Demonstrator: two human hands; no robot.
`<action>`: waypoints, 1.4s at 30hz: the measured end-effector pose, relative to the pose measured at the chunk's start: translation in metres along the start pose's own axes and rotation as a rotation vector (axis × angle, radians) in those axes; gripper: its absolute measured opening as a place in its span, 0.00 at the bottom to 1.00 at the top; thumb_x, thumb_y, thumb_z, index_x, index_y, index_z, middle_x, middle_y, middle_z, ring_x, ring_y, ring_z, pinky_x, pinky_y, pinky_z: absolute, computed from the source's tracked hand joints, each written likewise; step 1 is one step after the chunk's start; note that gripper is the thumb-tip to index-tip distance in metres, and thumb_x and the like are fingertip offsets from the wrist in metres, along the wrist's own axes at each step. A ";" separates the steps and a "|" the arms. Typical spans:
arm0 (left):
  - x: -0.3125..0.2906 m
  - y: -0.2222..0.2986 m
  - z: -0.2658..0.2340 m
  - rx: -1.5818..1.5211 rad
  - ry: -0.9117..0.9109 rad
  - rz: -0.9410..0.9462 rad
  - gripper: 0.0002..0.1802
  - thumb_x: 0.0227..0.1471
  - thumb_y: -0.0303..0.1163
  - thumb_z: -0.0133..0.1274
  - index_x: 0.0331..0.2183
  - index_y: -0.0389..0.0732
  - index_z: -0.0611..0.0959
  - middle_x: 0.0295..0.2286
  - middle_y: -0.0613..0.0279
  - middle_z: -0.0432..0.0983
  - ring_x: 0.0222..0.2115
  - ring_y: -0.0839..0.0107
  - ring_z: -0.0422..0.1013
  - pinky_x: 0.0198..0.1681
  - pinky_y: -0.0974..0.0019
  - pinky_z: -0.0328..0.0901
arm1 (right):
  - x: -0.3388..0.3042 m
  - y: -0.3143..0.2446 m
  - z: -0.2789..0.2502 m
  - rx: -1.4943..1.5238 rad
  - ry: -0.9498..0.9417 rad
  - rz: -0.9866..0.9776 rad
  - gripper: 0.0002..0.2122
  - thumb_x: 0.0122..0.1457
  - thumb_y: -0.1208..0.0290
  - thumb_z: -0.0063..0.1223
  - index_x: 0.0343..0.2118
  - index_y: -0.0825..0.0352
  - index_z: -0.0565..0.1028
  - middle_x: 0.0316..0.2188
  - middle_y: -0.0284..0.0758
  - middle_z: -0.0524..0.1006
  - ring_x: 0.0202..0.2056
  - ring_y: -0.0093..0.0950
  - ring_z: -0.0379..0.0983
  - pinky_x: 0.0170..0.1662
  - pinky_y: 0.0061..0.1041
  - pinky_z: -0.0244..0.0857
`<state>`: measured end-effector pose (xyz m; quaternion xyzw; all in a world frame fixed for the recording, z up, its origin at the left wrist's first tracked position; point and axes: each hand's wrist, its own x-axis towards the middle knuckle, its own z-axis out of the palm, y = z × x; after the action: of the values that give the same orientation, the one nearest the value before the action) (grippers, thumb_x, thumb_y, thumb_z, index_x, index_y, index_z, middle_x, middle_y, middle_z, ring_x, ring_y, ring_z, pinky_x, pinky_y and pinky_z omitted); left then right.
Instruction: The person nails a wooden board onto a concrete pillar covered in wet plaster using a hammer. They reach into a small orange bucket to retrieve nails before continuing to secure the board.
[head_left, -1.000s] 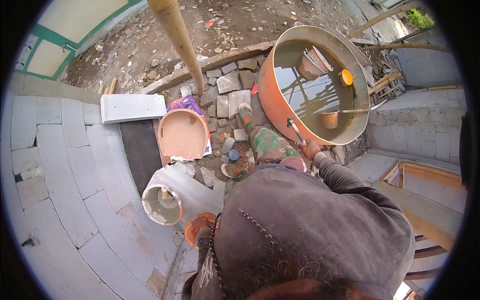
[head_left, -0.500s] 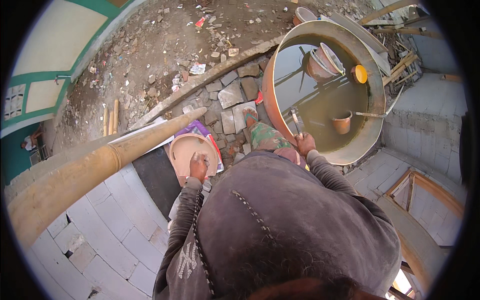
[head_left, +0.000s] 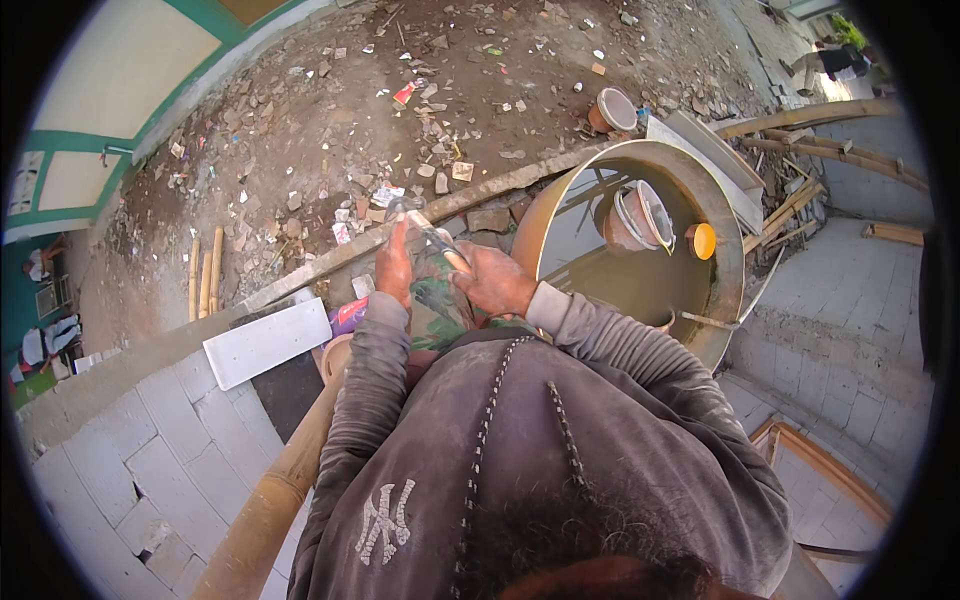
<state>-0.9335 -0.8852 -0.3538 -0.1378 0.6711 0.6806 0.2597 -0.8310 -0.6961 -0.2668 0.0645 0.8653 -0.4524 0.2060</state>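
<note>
My right hand [head_left: 497, 280] is closed around the handle of a hammer-like tool [head_left: 436, 240] in front of my chest. The tool slants up to the left, its dark head by the fingertips of my left hand [head_left: 394, 265]. The fingers of that hand are stretched upward against the head; its palm side is partly hidden. Below it, a tan round basin [head_left: 336, 358] is mostly covered by a bamboo pole [head_left: 285, 480] and my left sleeve. To my right stands a large round tub [head_left: 728, 280] of murky water, with stacked buckets [head_left: 640, 218] and a yellow-orange container [head_left: 701, 241] in it.
A white board [head_left: 268, 343] lies on the left over a dark sheet. Grey block walls [head_left: 150, 460] flank me on both sides. Beyond a low concrete edge [head_left: 310, 270], rubble covers the ground [head_left: 350, 120], where a bucket [head_left: 612, 110] stands. Other people are at the far left and far right.
My right hand has brought the tool from the tub's edge to my front. The left hand has left the basin and moved up to the tool's head. My view has shifted.
</note>
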 end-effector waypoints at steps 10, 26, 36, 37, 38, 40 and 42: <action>0.120 0.073 -0.126 -0.422 0.362 -0.272 0.14 0.58 0.46 0.55 0.28 0.51 0.71 0.20 0.71 0.64 0.18 0.76 0.65 0.20 0.69 0.62 | 0.256 0.047 -0.035 -0.018 -0.038 -0.068 0.23 0.64 0.53 0.53 0.48 0.71 0.78 0.47 0.54 0.79 0.51 0.51 0.74 0.56 0.45 0.67; 0.158 0.167 -0.387 1.099 0.033 -0.312 0.33 0.67 0.58 0.42 0.47 0.37 0.84 0.22 0.69 0.72 0.23 0.76 0.68 0.28 0.66 0.64 | 0.238 0.248 -0.176 -0.230 0.246 0.911 0.21 0.63 0.52 0.52 0.54 0.58 0.78 0.53 0.42 0.79 0.55 0.47 0.74 0.57 0.42 0.69; 0.274 0.190 -0.260 1.593 -0.202 -0.203 0.22 0.66 0.42 0.36 0.52 0.48 0.80 0.33 0.44 0.82 0.37 0.45 0.78 0.40 0.45 0.70 | 0.303 0.322 -0.228 0.289 0.635 1.259 0.20 0.65 0.54 0.50 0.49 0.64 0.80 0.52 0.46 0.79 0.56 0.44 0.74 0.56 0.42 0.69; 0.292 0.185 -0.243 1.587 -0.222 -0.195 0.22 0.66 0.42 0.37 0.51 0.47 0.80 0.34 0.43 0.82 0.37 0.44 0.78 0.40 0.45 0.70 | 0.315 0.339 -0.250 0.534 0.803 1.292 0.20 0.65 0.54 0.49 0.47 0.66 0.81 0.49 0.47 0.80 0.54 0.45 0.75 0.56 0.44 0.69; 0.313 0.176 -0.216 1.583 -0.248 -0.193 0.22 0.65 0.41 0.37 0.51 0.47 0.80 0.34 0.43 0.82 0.37 0.44 0.78 0.41 0.45 0.70 | 0.326 0.352 -0.259 0.535 0.862 1.191 0.19 0.65 0.54 0.48 0.46 0.66 0.81 0.48 0.49 0.80 0.53 0.47 0.75 0.56 0.44 0.68; 0.365 0.172 -0.159 1.605 -0.316 -0.153 0.22 0.65 0.41 0.38 0.51 0.47 0.81 0.35 0.43 0.82 0.38 0.44 0.78 0.41 0.45 0.70 | 0.350 0.386 -0.290 0.520 1.016 1.002 0.19 0.65 0.55 0.47 0.43 0.67 0.80 0.45 0.52 0.80 0.51 0.50 0.75 0.56 0.44 0.68; 0.414 0.155 -0.110 1.607 -0.370 -0.133 0.21 0.65 0.41 0.39 0.51 0.46 0.81 0.35 0.42 0.81 0.39 0.44 0.78 0.42 0.45 0.70 | 0.358 0.399 -0.329 0.507 1.041 0.848 0.18 0.64 0.56 0.47 0.40 0.67 0.80 0.43 0.54 0.80 0.48 0.53 0.75 0.55 0.45 0.67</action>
<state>-1.3766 -0.9180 -0.4518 0.1647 0.8900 -0.0119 0.4251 -1.1352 -0.2247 -0.5512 0.6484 0.6200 -0.4311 -0.0968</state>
